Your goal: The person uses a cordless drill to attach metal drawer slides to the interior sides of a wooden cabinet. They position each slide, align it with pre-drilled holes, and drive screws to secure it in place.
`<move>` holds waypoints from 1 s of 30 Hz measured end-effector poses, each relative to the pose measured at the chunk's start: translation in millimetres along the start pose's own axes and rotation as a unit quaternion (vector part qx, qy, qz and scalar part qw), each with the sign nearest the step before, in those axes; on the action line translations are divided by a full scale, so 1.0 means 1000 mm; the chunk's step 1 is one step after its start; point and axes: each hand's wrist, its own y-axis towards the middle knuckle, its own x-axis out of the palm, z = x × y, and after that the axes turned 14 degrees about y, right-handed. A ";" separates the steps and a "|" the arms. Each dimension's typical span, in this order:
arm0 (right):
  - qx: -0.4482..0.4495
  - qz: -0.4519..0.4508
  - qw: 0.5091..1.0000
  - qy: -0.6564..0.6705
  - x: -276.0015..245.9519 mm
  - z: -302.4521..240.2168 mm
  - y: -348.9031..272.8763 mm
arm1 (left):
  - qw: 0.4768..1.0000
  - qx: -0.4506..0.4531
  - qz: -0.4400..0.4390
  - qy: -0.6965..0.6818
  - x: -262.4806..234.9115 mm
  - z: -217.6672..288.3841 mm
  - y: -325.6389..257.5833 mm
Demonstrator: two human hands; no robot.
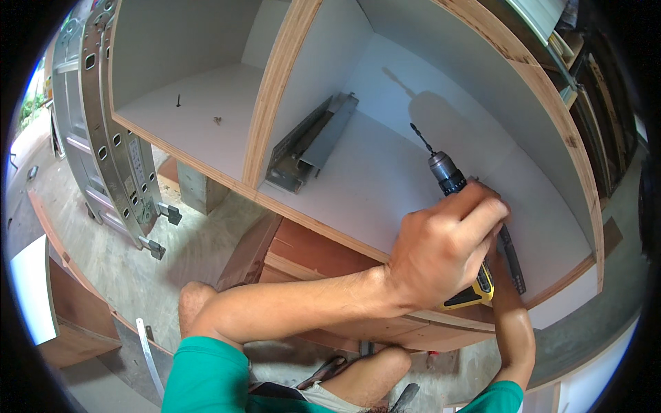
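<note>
A cordless drill with a black chuck and a dark bit points up and left inside the right cabinet compartment. Its yellow and black lower part shows below my wrist. My left hand reaches across the drill's body, fingers curled and pinched together; what lies between them is hidden. Behind it, my right hand is mostly covered, its forearm leading up to the drill's handle. Beside that hand a dark slotted strip slants over the cabinet's floor. Metal drawer slides lie in the compartment, left of the drill.
The pale-lined cabinet has raw plywood edges and a divider. A dark screw and small brass-coloured pieces lie in its left compartment. An aluminium ladder stands at left. A metal ruler and wooden panels are lower left.
</note>
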 end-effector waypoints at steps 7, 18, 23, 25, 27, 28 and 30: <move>-0.003 0.007 1.000 0.022 0.020 -0.019 0.014 | 0.977 -0.156 -0.131 -0.067 -0.037 -0.036 0.034; -0.172 0.019 0.978 -0.120 0.019 -0.044 0.029 | 0.927 -0.175 -0.306 0.128 -0.071 -0.092 0.089; -0.225 0.026 0.964 -0.143 0.021 -0.051 0.032 | 0.914 -0.204 -0.312 0.161 -0.061 -0.110 0.083; -0.237 0.035 0.961 -0.140 0.024 -0.052 0.033 | 0.912 -0.224 -0.305 0.155 -0.061 -0.112 0.081; -0.241 0.040 0.960 -0.137 0.025 -0.053 0.033 | 0.920 -0.211 -0.281 0.171 -0.065 -0.113 0.076; -0.244 0.041 0.959 -0.138 0.025 -0.053 0.033 | 0.925 -0.204 -0.269 0.175 -0.065 -0.111 0.075; -0.239 0.034 0.960 -0.141 0.024 -0.053 0.033 | 0.932 -0.209 -0.258 0.143 -0.068 -0.105 0.072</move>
